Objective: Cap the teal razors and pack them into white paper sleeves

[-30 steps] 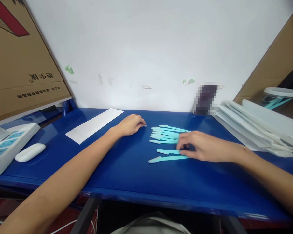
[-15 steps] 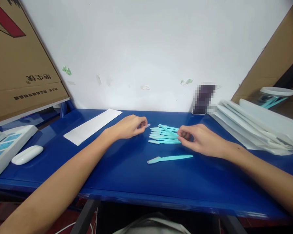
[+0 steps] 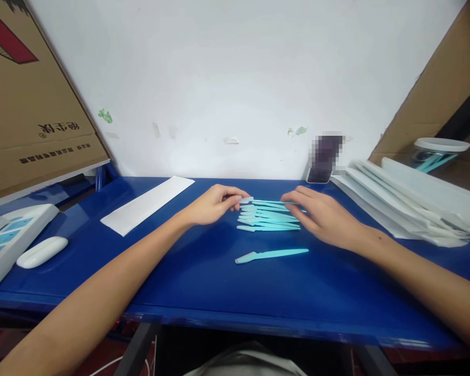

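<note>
Between both hands is a turquoise eyebrow razor (image 3: 270, 202), held level above the far side of a pile. My left hand (image 3: 219, 203) pinches a small translucent blade cap (image 3: 246, 200) at the razor's head end. My right hand (image 3: 317, 213) has its thumb and fingertips closed on the handle end. Just below lie several more turquoise eyebrow razors (image 3: 266, 219), side by side, heads to the left. Nearer to me, one single eyebrow razor (image 3: 274, 254) rests alone. Whether the cap sits fully over the blade is too small to tell.
On the blue table (image 3: 203, 277), a long white paper sheet (image 3: 147, 206) lies left. A white rounded case (image 3: 43, 252) and a white tray with blue labels (image 3: 15, 230) are far left. A phone (image 3: 321, 162) leans on the wall; white envelopes (image 3: 407, 209) and a lidded jar (image 3: 434, 154) stand right.
My right hand has lifted a razor from the pile and turned it level. My left hand has moved slightly right, bringing the cap to the razor's head.
</note>
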Motion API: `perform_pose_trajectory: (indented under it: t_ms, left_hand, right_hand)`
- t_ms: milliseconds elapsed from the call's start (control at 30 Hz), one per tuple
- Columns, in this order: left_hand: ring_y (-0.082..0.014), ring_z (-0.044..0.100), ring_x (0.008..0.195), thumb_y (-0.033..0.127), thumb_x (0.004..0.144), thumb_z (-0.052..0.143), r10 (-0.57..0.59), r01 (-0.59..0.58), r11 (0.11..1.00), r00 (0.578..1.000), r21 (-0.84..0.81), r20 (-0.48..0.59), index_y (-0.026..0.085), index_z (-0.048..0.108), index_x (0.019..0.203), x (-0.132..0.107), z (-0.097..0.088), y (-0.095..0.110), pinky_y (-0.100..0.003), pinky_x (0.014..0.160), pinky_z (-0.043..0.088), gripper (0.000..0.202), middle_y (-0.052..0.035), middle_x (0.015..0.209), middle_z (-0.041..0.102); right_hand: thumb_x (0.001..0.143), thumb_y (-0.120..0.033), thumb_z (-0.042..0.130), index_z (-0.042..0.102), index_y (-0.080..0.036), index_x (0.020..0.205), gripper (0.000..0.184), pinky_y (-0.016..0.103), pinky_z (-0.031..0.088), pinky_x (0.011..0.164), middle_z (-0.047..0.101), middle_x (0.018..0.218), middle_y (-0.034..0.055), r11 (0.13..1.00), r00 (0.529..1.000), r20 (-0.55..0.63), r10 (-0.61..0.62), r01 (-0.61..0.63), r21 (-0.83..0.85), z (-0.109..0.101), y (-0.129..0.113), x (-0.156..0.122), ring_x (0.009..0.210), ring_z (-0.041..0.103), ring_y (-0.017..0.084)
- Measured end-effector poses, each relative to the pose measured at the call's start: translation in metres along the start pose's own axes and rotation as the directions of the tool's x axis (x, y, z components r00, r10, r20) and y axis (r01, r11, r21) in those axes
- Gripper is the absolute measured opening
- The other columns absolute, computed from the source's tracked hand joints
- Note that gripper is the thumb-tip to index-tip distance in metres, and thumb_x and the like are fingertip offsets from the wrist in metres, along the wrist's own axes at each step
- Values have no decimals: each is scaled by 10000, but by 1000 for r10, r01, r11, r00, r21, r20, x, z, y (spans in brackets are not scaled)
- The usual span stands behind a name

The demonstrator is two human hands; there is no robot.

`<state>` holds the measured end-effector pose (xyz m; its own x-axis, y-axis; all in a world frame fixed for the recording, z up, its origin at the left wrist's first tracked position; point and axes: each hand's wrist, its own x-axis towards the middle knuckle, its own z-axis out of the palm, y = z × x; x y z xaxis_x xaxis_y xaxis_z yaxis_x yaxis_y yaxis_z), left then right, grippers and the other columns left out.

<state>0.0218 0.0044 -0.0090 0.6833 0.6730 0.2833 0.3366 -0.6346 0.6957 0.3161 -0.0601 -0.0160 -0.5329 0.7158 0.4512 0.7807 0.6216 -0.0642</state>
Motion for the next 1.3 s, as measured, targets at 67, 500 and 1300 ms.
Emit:
perform_pose_trajectory:
  t_ms: [67,500,1300]
  left_hand:
    - [-131,584,723,313,1026,469,-1,1,1000,1000,-18,-6,128,706,1213,0,0,0,-254,666,448,354,-29,790,655]
    - [-120,534,673,336,1003,517,-29,30,981,1000,-194,8,115,718,1142,2,18,5,-254,650,449,329,-6,727,589]
    - [-445,-62,1569,827,671,718,-93,-51,925,930,376,357,347,119,1651,-5,31,4,-708,1208,57,1246,-107,1730,-20]
  right_hand:
    - [1073,-346,353,623,-179,1209,345,340,477,741,643,1038,85,1000,1000,-10,2,-2,-10,0,1,0,851,629,199]
    - [1061,-334,403,652,-171,1198,328,326,498,735,637,1022,94,996,998,-48,-33,37,80,2,-9,-1,821,627,183]
    - [952,-742,321,516,-229,1458,747,591,380,1103,531,1435,159,951,880,392,268,-307,40,24,17,7,1322,491,363]
